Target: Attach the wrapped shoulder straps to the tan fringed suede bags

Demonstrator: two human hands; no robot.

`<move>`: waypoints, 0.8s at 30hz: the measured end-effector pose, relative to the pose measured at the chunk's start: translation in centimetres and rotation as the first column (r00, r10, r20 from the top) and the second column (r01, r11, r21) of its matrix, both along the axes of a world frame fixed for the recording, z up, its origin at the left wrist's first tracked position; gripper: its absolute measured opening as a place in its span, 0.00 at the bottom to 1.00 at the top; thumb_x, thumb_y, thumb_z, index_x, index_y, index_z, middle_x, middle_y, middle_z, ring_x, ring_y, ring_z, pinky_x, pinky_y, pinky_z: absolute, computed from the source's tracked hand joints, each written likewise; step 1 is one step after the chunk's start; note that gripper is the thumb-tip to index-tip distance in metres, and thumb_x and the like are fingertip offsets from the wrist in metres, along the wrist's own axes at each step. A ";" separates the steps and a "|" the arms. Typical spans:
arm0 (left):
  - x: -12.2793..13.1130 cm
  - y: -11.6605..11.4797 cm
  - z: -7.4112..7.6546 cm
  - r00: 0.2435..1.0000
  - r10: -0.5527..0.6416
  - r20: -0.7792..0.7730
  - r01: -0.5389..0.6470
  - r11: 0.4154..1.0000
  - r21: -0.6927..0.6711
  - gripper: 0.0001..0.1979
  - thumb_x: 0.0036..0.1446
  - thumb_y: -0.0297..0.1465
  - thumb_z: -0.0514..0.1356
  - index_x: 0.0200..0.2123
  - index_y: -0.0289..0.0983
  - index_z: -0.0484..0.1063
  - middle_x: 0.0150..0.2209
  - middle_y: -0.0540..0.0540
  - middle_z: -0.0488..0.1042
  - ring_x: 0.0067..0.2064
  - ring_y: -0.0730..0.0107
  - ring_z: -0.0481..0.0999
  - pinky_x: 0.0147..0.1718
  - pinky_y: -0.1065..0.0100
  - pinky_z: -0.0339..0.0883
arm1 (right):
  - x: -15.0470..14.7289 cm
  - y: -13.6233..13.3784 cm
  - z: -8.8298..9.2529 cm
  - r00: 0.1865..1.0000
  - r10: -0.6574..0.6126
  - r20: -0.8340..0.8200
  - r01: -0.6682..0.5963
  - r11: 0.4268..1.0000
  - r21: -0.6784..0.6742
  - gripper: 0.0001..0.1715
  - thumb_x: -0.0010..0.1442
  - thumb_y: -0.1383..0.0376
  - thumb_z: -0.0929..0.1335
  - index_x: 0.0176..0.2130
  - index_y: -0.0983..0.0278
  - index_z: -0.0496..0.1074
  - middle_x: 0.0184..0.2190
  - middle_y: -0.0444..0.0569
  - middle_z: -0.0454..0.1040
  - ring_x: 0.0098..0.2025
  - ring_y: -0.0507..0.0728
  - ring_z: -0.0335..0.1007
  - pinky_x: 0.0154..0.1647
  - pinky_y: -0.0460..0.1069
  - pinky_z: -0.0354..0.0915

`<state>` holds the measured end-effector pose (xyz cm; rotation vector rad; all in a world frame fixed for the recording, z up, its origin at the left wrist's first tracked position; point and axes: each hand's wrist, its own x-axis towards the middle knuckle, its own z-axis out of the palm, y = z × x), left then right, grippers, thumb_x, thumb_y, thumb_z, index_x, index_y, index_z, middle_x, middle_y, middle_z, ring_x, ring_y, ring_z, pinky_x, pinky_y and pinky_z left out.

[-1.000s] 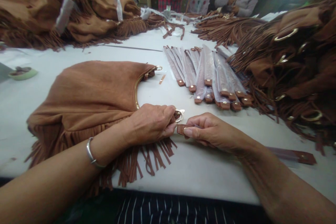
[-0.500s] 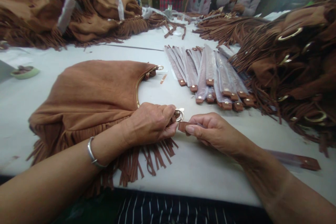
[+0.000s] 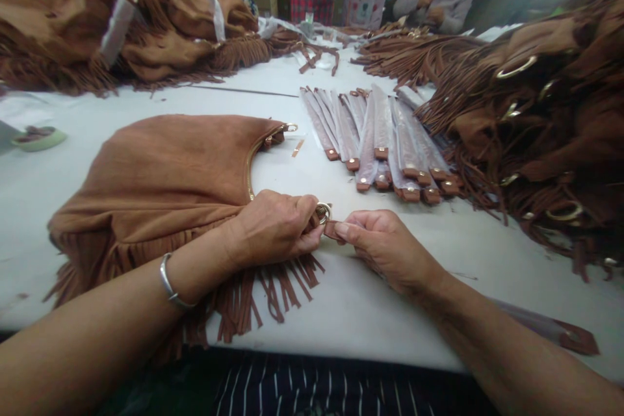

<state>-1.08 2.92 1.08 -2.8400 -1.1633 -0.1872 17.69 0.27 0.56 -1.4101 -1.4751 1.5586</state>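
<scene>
A brown suede fringed bag (image 3: 166, 175) lies flat on the white table (image 3: 370, 299) in front of me. My left hand (image 3: 275, 227) is closed on the bag's near corner, right at its gold ring (image 3: 323, 212). My right hand (image 3: 385, 244) pinches the end of a brown strap (image 3: 332, 230), whose tip touches the ring. The strap runs back under my right forearm, and its far end (image 3: 575, 338) lies on the table at the right. A silver bangle sits on my left wrist.
A row of plastic-wrapped brown straps (image 3: 380, 136) lies past my hands. Heaps of fringed bags fill the right side (image 3: 546, 117) and far left (image 3: 121, 32). A small green dish (image 3: 39, 138) stands at the left. Other people work at the far end.
My right hand has pushed the strap end leftward until it meets the gold ring. My left hand stays on the bag's corner.
</scene>
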 end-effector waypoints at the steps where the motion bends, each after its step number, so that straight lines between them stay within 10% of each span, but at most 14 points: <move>1: 0.0 0.0 0.1 1.000 -0.003 -0.025 0.002 1.000 -0.023 0.14 0.59 0.38 0.49 0.33 0.33 0.65 0.23 0.45 0.72 0.24 0.60 0.74 0.21 0.67 0.60 | 0.0 0.0 0.0 0.999 -0.003 0.036 0.002 1.000 0.027 0.21 0.53 0.52 0.67 0.22 0.66 0.62 0.14 0.36 0.51 0.16 0.45 0.42 0.16 0.43 0.40; 11: 0.1 0.1 0.7 0.999 -0.007 -0.041 0.002 0.993 -0.114 0.11 0.58 0.38 0.52 0.33 0.35 0.64 0.23 0.48 0.72 0.23 0.65 0.72 0.21 0.69 0.55 | 0.5 -0.1 0.8 0.893 0.011 0.450 -0.199 0.907 0.372 0.16 0.58 0.63 0.65 0.21 0.66 0.64 0.18 0.42 0.59 0.22 0.48 0.53 0.24 0.45 0.48; 24: -0.7 0.4 0.3 0.982 -0.177 -0.064 0.158 0.960 -0.229 0.14 0.59 0.43 0.51 0.33 0.37 0.64 0.23 0.48 0.71 0.23 0.67 0.70 0.22 0.70 0.55 | 0.6 0.2 0.1 0.926 0.084 0.369 -0.212 0.923 0.321 0.14 0.57 0.63 0.65 0.23 0.68 0.68 0.18 0.42 0.62 0.23 0.49 0.56 0.25 0.45 0.51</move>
